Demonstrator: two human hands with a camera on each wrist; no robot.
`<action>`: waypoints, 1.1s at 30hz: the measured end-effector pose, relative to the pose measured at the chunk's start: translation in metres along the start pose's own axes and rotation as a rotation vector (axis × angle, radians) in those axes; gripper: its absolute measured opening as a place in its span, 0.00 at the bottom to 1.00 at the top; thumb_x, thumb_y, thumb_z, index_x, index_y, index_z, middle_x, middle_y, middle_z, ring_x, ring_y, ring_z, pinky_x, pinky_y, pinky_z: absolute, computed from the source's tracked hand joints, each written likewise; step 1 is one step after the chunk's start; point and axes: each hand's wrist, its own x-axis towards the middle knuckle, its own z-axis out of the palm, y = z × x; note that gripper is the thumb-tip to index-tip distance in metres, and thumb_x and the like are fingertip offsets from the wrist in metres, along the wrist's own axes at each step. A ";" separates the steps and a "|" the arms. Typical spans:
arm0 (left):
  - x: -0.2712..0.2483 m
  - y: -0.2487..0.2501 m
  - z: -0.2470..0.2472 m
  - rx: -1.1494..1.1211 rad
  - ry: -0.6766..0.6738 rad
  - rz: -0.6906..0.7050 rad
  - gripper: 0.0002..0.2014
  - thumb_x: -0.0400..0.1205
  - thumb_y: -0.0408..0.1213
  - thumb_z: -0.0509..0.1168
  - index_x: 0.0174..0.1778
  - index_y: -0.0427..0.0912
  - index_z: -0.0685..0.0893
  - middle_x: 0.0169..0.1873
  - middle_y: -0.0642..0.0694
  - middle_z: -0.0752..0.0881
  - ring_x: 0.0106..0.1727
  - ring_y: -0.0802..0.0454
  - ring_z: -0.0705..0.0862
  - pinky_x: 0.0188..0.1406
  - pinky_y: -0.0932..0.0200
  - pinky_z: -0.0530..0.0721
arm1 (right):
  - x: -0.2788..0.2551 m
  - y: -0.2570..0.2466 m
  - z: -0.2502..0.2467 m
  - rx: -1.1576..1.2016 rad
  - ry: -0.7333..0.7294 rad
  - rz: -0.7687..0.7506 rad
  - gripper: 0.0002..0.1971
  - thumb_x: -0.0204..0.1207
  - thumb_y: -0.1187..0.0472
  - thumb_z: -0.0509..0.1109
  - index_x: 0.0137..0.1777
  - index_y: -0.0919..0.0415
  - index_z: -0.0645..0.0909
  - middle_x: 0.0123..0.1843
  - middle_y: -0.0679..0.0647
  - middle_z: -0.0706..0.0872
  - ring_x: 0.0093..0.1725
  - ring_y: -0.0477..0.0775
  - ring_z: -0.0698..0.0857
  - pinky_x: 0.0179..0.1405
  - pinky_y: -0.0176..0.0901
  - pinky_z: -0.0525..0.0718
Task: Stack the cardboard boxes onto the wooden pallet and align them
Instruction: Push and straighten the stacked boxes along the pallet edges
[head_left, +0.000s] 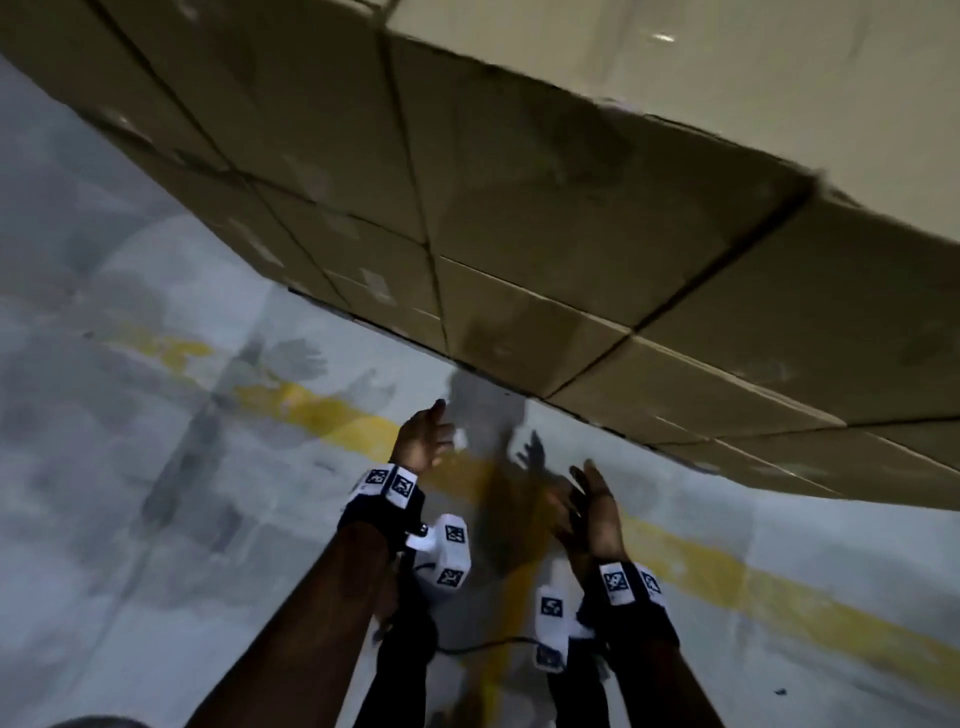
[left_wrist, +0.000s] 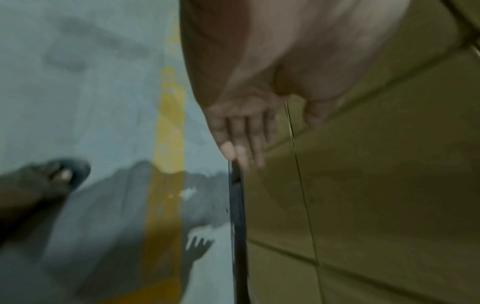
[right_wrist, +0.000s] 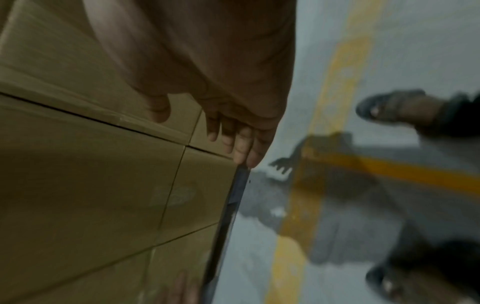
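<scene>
A tall stack of brown cardboard boxes (head_left: 519, 197) fills the upper head view, several layers high. A dark pallet edge (left_wrist: 237, 226) shows under the stack in both wrist views, with the same pallet edge (right_wrist: 228, 205) running along the boxes (right_wrist: 91, 174). My left hand (head_left: 423, 439) is raised in front of the stack's lower corner, fingers straight and empty. My right hand (head_left: 592, 512) is held beside it, palm inward, fingers relaxed, holding nothing. Neither hand touches a box (left_wrist: 376, 185).
The grey floor (head_left: 130, 467) carries a yellow painted line (head_left: 727, 577) crossing under my arms. My feet in dark sandals (right_wrist: 389, 107) stand close to the pallet; one sandal (left_wrist: 67, 174) shows in the left wrist view. A thin black cable (head_left: 483, 647) hangs between my wrists.
</scene>
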 end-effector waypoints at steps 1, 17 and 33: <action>0.007 0.004 -0.017 0.004 -0.021 0.022 0.26 0.94 0.51 0.55 0.77 0.33 0.77 0.51 0.43 0.84 0.45 0.50 0.82 0.44 0.58 0.76 | 0.007 0.004 0.021 0.096 -0.006 0.035 0.27 0.89 0.41 0.60 0.81 0.54 0.74 0.76 0.56 0.80 0.65 0.61 0.83 0.75 0.61 0.74; 0.113 0.115 -0.044 -0.594 -0.227 -0.062 0.47 0.86 0.73 0.46 0.92 0.42 0.51 0.89 0.35 0.60 0.87 0.34 0.66 0.82 0.40 0.67 | 0.143 -0.052 0.148 1.085 -0.018 0.142 0.57 0.77 0.19 0.53 0.92 0.62 0.49 0.92 0.67 0.51 0.90 0.73 0.52 0.66 0.86 0.68; 0.141 0.171 -0.046 -0.573 -0.182 -0.092 0.66 0.66 0.91 0.35 0.93 0.46 0.50 0.91 0.42 0.54 0.92 0.39 0.53 0.89 0.31 0.50 | 0.167 -0.081 0.179 0.846 0.167 -0.079 0.41 0.83 0.26 0.55 0.83 0.57 0.71 0.70 0.60 0.84 0.70 0.69 0.83 0.78 0.74 0.72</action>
